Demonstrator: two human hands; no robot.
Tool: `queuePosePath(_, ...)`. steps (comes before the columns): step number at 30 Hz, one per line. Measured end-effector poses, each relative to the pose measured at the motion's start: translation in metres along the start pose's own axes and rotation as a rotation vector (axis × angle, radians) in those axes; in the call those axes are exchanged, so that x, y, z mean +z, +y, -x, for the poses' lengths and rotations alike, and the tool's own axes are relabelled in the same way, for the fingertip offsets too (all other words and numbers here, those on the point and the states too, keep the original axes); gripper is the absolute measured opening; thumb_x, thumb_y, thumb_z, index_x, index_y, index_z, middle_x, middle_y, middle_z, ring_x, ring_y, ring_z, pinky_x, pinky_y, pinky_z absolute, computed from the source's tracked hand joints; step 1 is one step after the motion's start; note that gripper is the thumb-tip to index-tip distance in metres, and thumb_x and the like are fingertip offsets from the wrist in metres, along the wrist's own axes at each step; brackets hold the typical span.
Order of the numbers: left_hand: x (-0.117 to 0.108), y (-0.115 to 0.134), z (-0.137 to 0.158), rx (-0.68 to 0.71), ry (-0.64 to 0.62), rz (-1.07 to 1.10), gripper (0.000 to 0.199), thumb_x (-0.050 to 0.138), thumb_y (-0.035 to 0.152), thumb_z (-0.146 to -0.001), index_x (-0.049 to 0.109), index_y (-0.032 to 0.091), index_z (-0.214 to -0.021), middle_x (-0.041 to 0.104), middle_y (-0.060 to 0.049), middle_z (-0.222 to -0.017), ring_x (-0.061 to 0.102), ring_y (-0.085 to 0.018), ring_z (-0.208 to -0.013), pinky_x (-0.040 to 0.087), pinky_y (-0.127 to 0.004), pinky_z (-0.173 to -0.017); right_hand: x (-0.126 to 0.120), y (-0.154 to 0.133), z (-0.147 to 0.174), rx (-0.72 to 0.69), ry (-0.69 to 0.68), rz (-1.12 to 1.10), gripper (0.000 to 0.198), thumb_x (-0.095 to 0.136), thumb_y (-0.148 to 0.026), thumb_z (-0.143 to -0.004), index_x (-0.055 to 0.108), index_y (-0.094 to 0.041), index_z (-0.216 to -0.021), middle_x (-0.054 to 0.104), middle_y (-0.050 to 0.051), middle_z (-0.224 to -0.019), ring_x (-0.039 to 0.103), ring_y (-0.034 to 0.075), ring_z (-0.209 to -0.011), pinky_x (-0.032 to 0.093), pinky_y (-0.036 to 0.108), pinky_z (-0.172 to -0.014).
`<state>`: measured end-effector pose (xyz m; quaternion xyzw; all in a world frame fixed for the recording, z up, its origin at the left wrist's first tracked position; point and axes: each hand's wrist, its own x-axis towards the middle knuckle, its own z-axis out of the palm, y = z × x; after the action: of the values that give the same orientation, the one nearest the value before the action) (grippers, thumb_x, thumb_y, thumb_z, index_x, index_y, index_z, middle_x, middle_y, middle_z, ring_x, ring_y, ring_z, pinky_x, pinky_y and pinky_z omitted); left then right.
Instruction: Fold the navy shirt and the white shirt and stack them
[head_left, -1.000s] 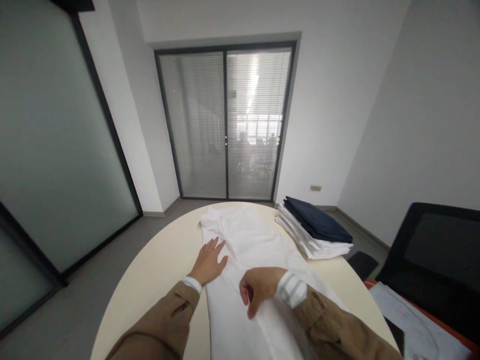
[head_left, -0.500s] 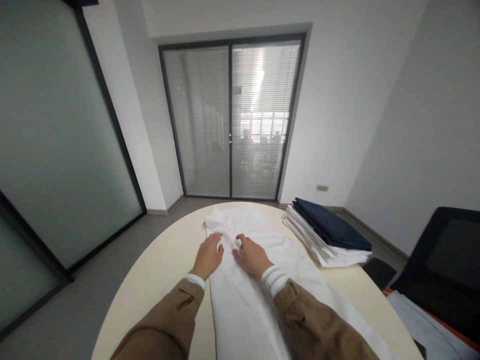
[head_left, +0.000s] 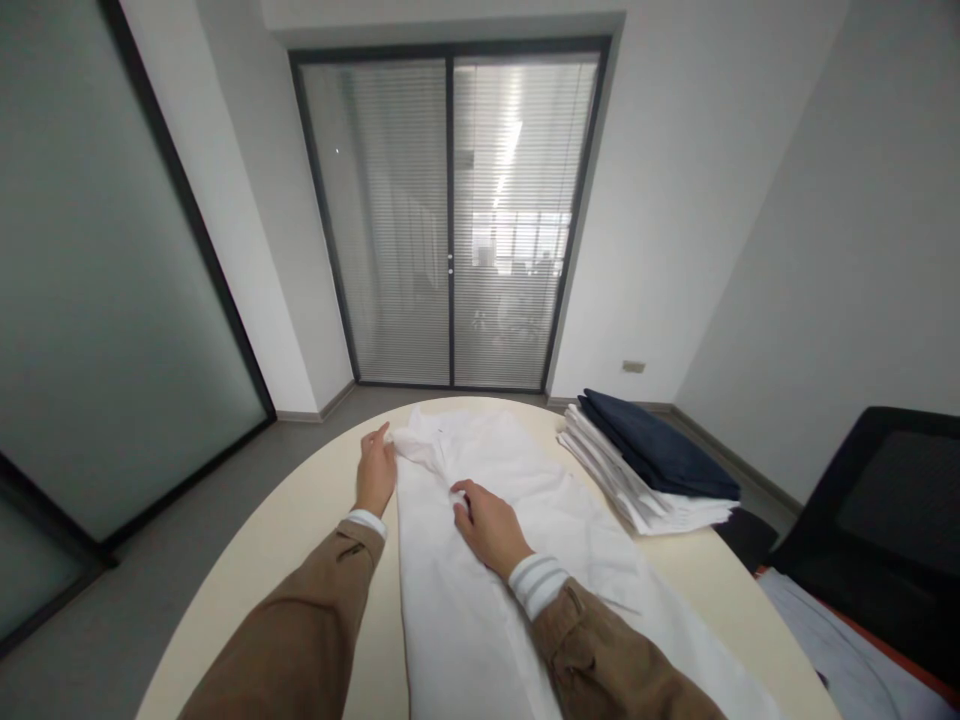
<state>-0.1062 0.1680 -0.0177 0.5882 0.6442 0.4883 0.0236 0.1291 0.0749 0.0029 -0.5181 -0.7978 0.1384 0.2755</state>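
Note:
A long white cloth garment (head_left: 517,590) lies spread over the round table, creased near its far end; I cannot tell its exact kind. My left hand (head_left: 376,472) is at the garment's far left edge, with thumb and fingers closed on a gathered corner of the fabric. Over the middle of the cloth rests my right hand (head_left: 491,527), its fingers curled and a gap between thumb and forefinger. Nothing shows between those fingers.
The pale round table (head_left: 300,560) carries a stack of folded white cloths (head_left: 622,480) with a folded navy cloth (head_left: 652,445) on top, at the right. A black mesh chair (head_left: 885,520) stands beyond the right edge, with pale cloth (head_left: 847,640) on its seat.
My left hand has moved left and away from me to the garment's edge and has closed on the corner. My right hand has stayed over the cloth. The view has shifted slightly.

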Motion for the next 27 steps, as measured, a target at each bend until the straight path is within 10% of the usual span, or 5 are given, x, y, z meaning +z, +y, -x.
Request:
queuePosePath(12,0.012,-0.029,-0.025,-0.14,-0.02,0.186,0.032,0.04,0.026,-0.092,0.066,0.014,-0.108,0.073,-0.01,-0.09,0.069,-0.021,-0.079,0.054,-0.032,-0.076,0.002,0.002,-0.002,-0.016,0.011,-0.047,0.028,0.047,-0.023,-0.091,0.057,-0.026,-0.116,0.069,0.002,-0.1,0.063,0.017,-0.09,0.04,0.026,-0.079)
queuePosePath(21,0.029,-0.019,-0.019,-0.035,-0.199,0.394,0.056,0.048,0.036,-0.094,0.038,0.016,-0.146,0.057,-0.014,-0.138,0.059,-0.021,-0.122,0.046,-0.037,-0.103,-0.002,-0.003,-0.001,-0.007,0.03,-0.066,0.029,0.045,-0.019,-0.089,0.061,-0.027,-0.112,0.069,0.001,-0.096,0.062,0.016,-0.084,0.04,0.025,-0.077)
queuePosePath(27,0.022,-0.005,0.0,0.331,-0.506,-0.243,0.054,0.047,0.044,-0.094,0.047,0.023,-0.144,0.035,-0.01,-0.156,0.028,-0.028,-0.145,0.025,-0.047,-0.118,-0.002,-0.004,-0.002,0.008,0.056,-0.083,0.027,0.044,-0.021,-0.092,0.066,-0.024,-0.108,0.071,0.002,-0.092,0.063,0.016,-0.08,0.04,0.025,-0.076)
